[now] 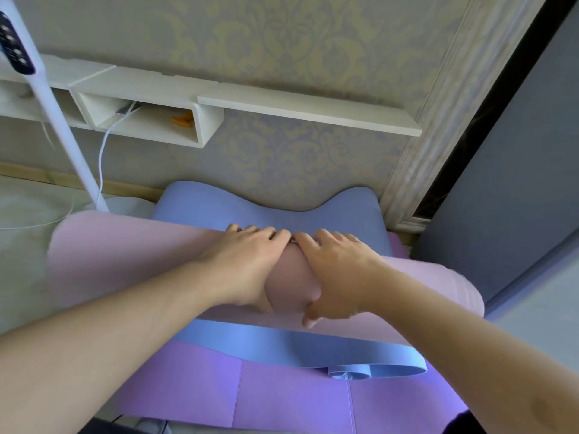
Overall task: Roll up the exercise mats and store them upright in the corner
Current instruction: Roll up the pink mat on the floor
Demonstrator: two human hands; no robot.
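Note:
A pink mat (119, 261) lies rolled into a thick roll across the middle of the view. It rests on a blue mat (282, 343), whose far end (282, 202) curls up against the wall. Under both lies a flat purple mat (250, 393). My left hand (241, 261) and my right hand (335, 270) lie side by side on top of the pink roll. Their fingers reach over its far side and the thumbs sit on its near side, gripping the roll.
A white wall shelf (307, 111) with an open cubby (147, 120) hangs above the mats. A white lamp pole (62, 126) and a white cable (101, 158) stand at the left. A dark grey panel (517, 183) and a moulded door frame (416, 145) close off the right side.

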